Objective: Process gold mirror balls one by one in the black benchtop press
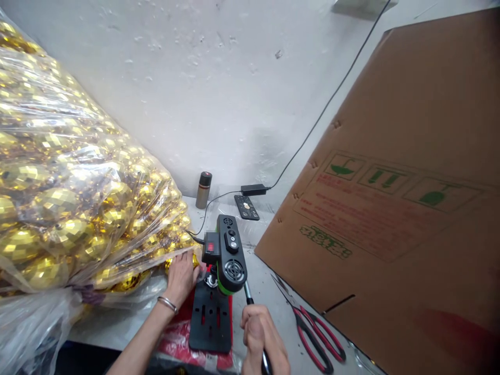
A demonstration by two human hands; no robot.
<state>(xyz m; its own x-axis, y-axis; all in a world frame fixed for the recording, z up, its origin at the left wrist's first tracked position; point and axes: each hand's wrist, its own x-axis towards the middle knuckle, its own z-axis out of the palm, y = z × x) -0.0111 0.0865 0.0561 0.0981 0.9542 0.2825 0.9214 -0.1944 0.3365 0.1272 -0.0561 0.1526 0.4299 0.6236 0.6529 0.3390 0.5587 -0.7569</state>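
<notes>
My right hand is wrapped round the black grip of a metal lever. The lever runs up to a small black bench machine with round vents, a red display and green edging. Its slotted black base plate lies on red plastic. My left hand, with a bangle at the wrist, curls over a shiny gold faceted ball left of the machine. The fingers hide most of that ball. Right behind this hand bulges a clear plastic bag full of gold faceted balls, tied with purple string.
Red-and-black scissors lie right of the machine, beside a large cardboard box leaning over the right side. Near the white wall are a bottle with a dark cap, a phone and a power adapter with its cable.
</notes>
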